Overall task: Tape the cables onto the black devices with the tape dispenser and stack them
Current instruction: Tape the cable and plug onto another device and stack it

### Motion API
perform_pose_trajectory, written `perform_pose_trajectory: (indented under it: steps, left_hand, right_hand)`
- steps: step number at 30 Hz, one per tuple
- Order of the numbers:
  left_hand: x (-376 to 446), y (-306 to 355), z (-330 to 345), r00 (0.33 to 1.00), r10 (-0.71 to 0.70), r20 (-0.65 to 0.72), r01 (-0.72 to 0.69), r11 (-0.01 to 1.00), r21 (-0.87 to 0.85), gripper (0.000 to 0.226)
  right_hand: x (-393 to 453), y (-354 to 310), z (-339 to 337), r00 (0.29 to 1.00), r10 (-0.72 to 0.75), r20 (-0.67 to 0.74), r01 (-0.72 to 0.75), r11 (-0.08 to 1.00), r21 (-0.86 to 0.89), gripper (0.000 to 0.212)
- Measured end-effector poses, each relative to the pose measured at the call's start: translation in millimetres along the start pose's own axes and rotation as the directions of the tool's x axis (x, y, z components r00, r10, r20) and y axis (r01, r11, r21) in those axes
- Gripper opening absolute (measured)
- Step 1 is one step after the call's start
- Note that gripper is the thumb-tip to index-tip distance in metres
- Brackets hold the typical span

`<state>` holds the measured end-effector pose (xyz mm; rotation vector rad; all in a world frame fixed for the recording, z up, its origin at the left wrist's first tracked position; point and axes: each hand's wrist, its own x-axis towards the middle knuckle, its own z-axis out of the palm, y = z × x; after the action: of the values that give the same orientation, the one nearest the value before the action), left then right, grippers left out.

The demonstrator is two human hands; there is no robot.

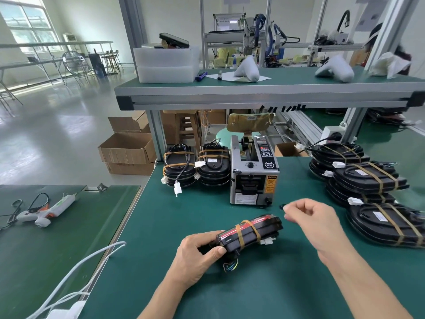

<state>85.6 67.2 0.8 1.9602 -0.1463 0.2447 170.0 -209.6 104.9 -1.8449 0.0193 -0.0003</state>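
Here, a person works at a green counter (pixel 207 295), seen from above through a head-worn camera. The left hand (pixel 195 259) grasps the near end of a black device (pixel 249 233) lying on the counter, thumb on top and fingers curled beneath it. The device is tipped up on its edge, and its long axis runs from the near left to the far right, toward the tape dispenser (pixel 253 171). Two tan tape bands wrap across it, holding a red and black cable along its upper side. A white connector shows at its far right end, and loose coloured wires poke out below the left hand; where they join the device is hidden.

The right hand (pixel 310 222) hovers just right of the device, its grip loosely curled, thumb and forefinger close together. A small dark shape sits at the fingertips, too blurred to tell whether it is pinched.

The dispenser stands upright at the counter's middle. Behind it to the left are two stacks of taped devices (pixel 195 166). More taped stacks (pixel 368 180) lie at the right, the nearest cut off by the edge. A glue gun (pixel 46 210) rests on a separate counter at left.
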Motion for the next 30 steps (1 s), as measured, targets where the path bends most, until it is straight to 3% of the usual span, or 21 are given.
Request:
perform_pose_trajectory:
  steps: [4, 8, 30]
  left_hand:
    - [-1.4, -1.2, -0.6, 1.000, -0.003, -0.004, 0.003, 1.000, -0.004, 0.048]
    - [-1.8, 0.0, -0.2, 1.000, -0.002, -0.005, 0.001, 1.000, -0.006, 0.049]
    - [-1.3, -2.3, -0.4, 1.000, 0.016, -0.002, -0.016, 1.000, 0.019, 0.036]
  right_hand:
    - [-21.1, 14.3, 12.8, 0.993, 0.018, 0.114, -0.034, 0.989, 0.141, 0.016]
    - [-26.1, 25.4, 24.4, 0.995, -0.004, 0.096, -0.017, 0.977, 0.214, 0.015]
    - [-18.2, 34.2, 30.6, 0.999, -0.024, 0.024, 0.022, 0.998, 0.055, 0.006]
